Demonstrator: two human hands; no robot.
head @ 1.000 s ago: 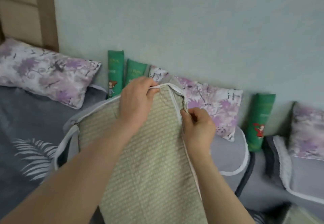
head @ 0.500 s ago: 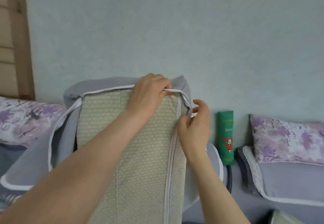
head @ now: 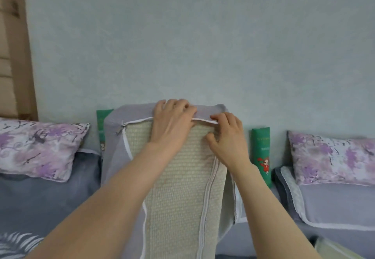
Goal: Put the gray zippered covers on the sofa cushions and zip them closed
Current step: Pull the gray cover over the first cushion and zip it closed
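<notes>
hands are both up at the top edge of a beige woven sofa cushion [head: 178,187] that stands upright in the middle of the frame, in front of a pale blue-green wall [head: 182,45]. a gray zippered fabric cover [head: 114,157] is over the cushion's top and wraps down its left and right sides, but the front is open, so the beige weave shows between the cover's white zipper edges [head: 126,147]. a small metal zipper pull [head: 119,130] sits at the upper left corner of the opening.

left hand [head: 172,125] comes in from the lower left, palm on the cushion front, fingers curled over the top and gripping the gray fabric right along the white edge. right hand [head: 227,139] is just beside it at the upper right corner, fingertips curled and pinching the white edge of the cover, thumb tucked against the beige face.

around it: a purple floral pillow [head: 38,147] at the left of the frame and another purple floral pillow [head: 332,157] at the right, both against the wall. one green cylindrical bolster [head: 261,153] with a cartoon figure stands just right of the cushion, and a second green bolster [head: 102,129] peeks out behind the cover on the left. everything rests on a gray sofa surface [head: 50,198] with a white leaf print [head: 16,242] in the lower left corner. a wooden door frame [head: 24,56] runs down the upper left edge.
</notes>
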